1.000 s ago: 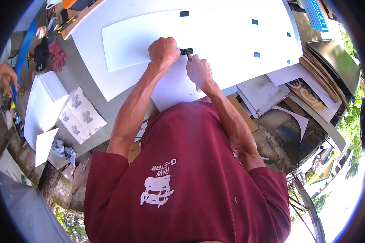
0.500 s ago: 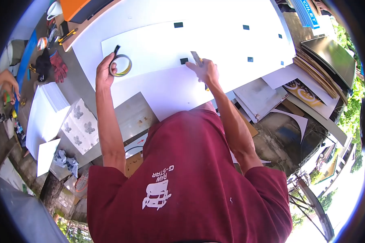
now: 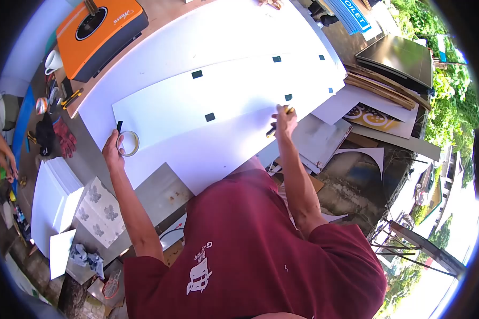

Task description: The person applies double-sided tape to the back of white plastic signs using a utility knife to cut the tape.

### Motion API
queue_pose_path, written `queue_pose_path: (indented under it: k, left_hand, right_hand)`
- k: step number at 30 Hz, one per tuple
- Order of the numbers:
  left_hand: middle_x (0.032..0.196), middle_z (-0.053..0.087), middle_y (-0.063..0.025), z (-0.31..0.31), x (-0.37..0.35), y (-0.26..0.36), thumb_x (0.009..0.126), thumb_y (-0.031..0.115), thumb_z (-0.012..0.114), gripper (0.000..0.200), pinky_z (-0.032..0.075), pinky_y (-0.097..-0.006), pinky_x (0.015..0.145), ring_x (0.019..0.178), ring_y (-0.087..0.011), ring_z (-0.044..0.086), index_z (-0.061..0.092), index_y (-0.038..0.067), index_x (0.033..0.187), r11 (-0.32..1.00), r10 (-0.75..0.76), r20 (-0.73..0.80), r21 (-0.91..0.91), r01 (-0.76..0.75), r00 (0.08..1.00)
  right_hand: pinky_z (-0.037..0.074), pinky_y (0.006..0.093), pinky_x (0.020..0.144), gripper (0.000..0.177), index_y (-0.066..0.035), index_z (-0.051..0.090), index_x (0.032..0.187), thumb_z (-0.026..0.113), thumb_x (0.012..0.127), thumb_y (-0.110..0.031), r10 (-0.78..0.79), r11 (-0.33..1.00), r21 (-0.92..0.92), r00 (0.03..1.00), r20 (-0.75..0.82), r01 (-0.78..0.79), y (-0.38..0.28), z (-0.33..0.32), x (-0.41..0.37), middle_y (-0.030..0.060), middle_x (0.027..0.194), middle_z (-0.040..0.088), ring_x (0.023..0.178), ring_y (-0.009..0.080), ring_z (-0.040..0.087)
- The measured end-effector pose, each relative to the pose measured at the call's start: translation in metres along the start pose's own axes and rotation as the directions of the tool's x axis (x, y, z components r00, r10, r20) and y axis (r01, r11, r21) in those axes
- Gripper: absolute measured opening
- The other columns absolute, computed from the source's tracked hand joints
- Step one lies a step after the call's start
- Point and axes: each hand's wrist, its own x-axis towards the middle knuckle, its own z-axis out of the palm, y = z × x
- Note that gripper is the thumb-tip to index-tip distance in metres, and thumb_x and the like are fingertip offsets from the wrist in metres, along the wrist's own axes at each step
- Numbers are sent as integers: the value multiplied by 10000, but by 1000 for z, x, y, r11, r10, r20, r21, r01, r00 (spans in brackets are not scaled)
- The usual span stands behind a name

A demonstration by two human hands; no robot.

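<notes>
My left hand (image 3: 113,152) is closed on a roll of tape (image 3: 137,144) at the left end of a long white sheet (image 3: 159,103); a short dark tape end sticks up from the roll. My right hand (image 3: 287,124) grips a yellow-and-black utility knife (image 3: 289,110) close over the sheet's near edge. Beside that hand a small dark square of tape (image 3: 288,97) lies on the sheet. Several more such squares form two rows along it, among them a near-row square (image 3: 210,116) and a far-row square (image 3: 197,74). A larger white board (image 3: 197,165) lies underneath.
An orange machine (image 3: 98,32) stands at the back left, near a white mug (image 3: 53,62). Stacked white sheets (image 3: 56,194) and a red glove (image 3: 65,139) are at left. Another person's hand (image 3: 4,157) shows at the far left. Boards and wood strips (image 3: 383,87) pile up at right.
My right hand has moved right along the sheet with the knife, from one near-row tape square to another. My left hand still holds the tape roll. The camera view has shifted.
</notes>
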Motion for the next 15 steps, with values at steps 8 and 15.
queue_pose_path:
  k: [8,15]
  left_hand:
    - [896,706,-9,7,-10,10,859,273,808,332,302,-214,471,781,-87,649,713,40,1076,990,-14,20,144,11,1000]
    - [749,616,-5,4,-18,1,851,259,803,299,284,-210,442,565,-51,478,732,28,1027,977,23,2,214,-23,1000]
  right_hand:
    - [523,392,589,300,58,555,1114,668,906,-128,258,833,503,966,12,-228,-7,-63,115,224,1017,703,778,312,722]
    - [502,381,513,242,27,597,1048,704,868,-96,321,695,620,929,185,-364,3,-73,159,167,864,691,564,245,571]
